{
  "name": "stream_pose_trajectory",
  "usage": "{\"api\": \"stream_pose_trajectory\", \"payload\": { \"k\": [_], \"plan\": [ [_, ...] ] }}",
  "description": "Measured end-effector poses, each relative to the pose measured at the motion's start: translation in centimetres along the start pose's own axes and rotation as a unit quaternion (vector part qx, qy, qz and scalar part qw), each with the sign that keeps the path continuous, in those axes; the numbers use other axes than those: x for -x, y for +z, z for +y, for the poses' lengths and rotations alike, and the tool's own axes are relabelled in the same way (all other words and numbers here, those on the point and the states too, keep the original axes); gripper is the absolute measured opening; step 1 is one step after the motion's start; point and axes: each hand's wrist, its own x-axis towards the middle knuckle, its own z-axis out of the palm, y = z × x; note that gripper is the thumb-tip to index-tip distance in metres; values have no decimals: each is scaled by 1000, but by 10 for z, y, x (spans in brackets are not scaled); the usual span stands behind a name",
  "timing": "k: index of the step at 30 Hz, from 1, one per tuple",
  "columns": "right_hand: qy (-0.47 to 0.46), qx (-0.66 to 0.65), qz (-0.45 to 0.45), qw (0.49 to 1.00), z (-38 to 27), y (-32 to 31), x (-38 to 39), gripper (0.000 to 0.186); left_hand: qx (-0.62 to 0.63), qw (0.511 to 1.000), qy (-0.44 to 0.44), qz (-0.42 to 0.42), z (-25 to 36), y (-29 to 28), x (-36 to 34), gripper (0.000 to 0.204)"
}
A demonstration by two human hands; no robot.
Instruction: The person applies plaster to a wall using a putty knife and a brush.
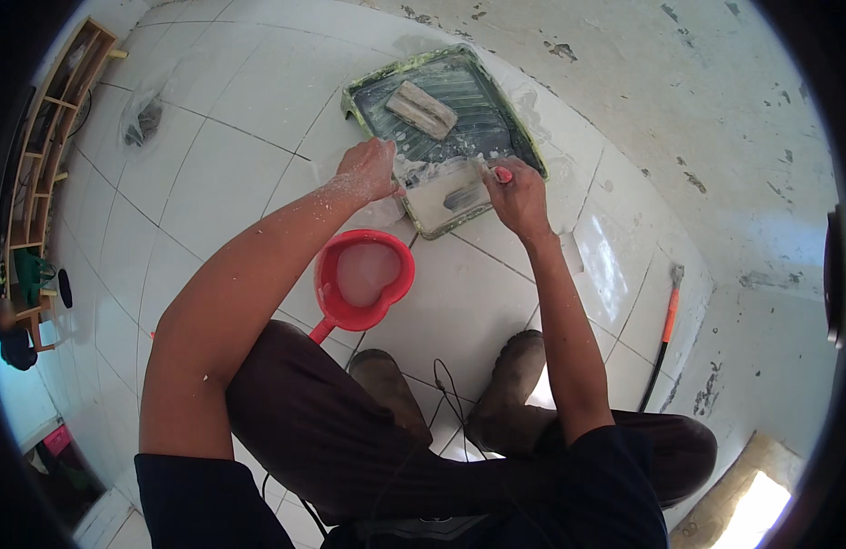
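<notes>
A dark paint tray with a ribbed slope and paste-crusted rim lies on the tiled floor ahead of me. White, milky paste covers its near end, with lumps along the edge of the slope. My right hand is closed around a red-handled putty knife over the tray's right side; its blade is mostly hidden. At the tray's left edge, my left hand is closed, dusted with white; what its fingers grip is hidden. A worn greyish block rests on the ribbed slope.
A red dipper holding whitish liquid stands between the tray and my left knee. An orange-handled hammer lies by the right wall. A clear plastic bag and wooden shelf are on the left. Cables hang between my boots.
</notes>
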Motion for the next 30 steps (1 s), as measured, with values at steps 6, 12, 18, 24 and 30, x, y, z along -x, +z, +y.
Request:
{"api": "stream_pose_trajectory", "payload": {
  "k": [6,12,18,24,30],
  "plan": [
    [-55,12,-97,994,-27,25,22,15,8,1000,1,1,-5,2,2,66],
    [174,-181,-51,967,-21,27,29,19,-6,1000,-8,2,-1,1,3,62],
    [364,-249,-183,878,11,-25,27,33,-17,1000,16,-14,-1,0,1,63],
    [225,136,-225,938,-43,-66,-5,46,-25,999,5,-41,2,-4,5,40],
    [50,-35,-113,992,-87,-24,-16,29,-4,1000,22,-1,-12,-18,8,31]
  ]
}}
